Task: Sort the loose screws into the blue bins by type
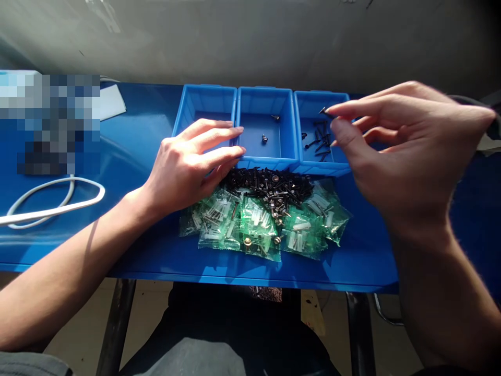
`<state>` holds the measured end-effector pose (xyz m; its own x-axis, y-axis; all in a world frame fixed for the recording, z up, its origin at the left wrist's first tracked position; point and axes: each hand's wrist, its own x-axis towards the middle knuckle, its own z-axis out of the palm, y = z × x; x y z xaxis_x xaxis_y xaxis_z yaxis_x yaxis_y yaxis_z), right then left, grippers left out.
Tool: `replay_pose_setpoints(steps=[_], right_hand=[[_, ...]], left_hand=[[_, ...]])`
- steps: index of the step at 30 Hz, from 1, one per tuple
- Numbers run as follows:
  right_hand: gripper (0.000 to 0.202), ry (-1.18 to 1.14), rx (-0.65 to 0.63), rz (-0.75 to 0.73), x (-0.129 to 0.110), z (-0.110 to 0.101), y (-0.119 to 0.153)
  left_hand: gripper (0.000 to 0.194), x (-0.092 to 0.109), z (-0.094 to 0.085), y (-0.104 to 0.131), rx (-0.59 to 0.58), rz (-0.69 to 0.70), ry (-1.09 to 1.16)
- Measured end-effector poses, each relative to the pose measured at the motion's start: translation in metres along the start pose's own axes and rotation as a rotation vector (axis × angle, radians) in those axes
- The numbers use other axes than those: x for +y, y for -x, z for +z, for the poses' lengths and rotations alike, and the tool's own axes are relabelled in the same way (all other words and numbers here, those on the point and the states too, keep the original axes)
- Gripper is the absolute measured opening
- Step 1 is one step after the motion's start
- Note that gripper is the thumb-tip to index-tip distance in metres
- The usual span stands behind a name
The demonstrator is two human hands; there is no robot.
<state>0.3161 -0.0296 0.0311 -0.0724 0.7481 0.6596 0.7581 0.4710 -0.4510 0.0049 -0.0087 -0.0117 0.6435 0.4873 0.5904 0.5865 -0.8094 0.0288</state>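
Note:
My right hand [407, 141] pinches a black screw [324, 110] between thumb and forefinger above the right blue bin [324, 168]. Several black screws [321, 137] lie inside that bin. My left hand [195, 162] is open, its fingers stretched over the near side of the left bin [209, 94] and the edge of the middle bin [266, 95]. Its thumb is mostly hidden. Two small screws lie apart in the middle bin, one dark screw [264, 139] nearer me. In front of the bins is a heap of loose dark screws [274, 185], partly covered by my left hand.
Green-tinted clear packets [260, 222] with white plugs and screws lie nearest me on the blue table [156, 256]. A white cable [58, 209] loops at the left, by a blurred-out patch. A white card [112, 102] lies behind it, and a grey wall [235, 42] stands beyond.

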Motion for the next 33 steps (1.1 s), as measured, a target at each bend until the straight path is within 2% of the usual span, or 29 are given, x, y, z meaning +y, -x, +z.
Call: replay_pose_setpoints(steps=[1,3,7,10,13,18,23,29,33], right_hand=[[0.016,0.065,0.042,-0.032,0.005,0.0,-0.002],[0.018,0.096,0.004,-0.194,0.01,0.0,-0.002],[0.012,-0.038,-0.317,-0.569,0.004,0.002,0.005],[0.017,0.015,-0.492,-0.707,-0.005,0.008,0.013],[0.021,0.026,-0.553,-0.702,-0.011,0.015,0.018],[0.021,-0.101,-0.543,-0.564,-0.013,0.018,0.02],[0.017,-0.198,-0.615,-0.566,-0.009,0.013,0.018],[0.015,-0.247,-0.578,-0.519,-0.008,0.005,0.012],[0.015,-0.208,-0.654,-0.559,-0.007,0.001,0.009]], left_hand=[[0.02,-0.001,0.001,0.0,0.014,0.011,-0.002],[0.018,-0.002,0.001,0.0,0.023,0.026,-0.009],[0.017,-0.001,-0.001,0.0,0.01,0.021,-0.033],[0.015,0.0,-0.001,-0.001,0.013,0.014,-0.042],[0.015,0.0,0.0,-0.001,0.027,0.04,-0.03],[0.019,-0.003,0.001,0.0,0.024,0.044,-0.014],[0.019,-0.004,0.0,0.001,0.017,0.038,-0.028],[0.022,-0.008,0.001,0.004,0.014,0.058,0.0],[0.019,-0.004,0.001,0.002,-0.006,-0.001,-0.011]])
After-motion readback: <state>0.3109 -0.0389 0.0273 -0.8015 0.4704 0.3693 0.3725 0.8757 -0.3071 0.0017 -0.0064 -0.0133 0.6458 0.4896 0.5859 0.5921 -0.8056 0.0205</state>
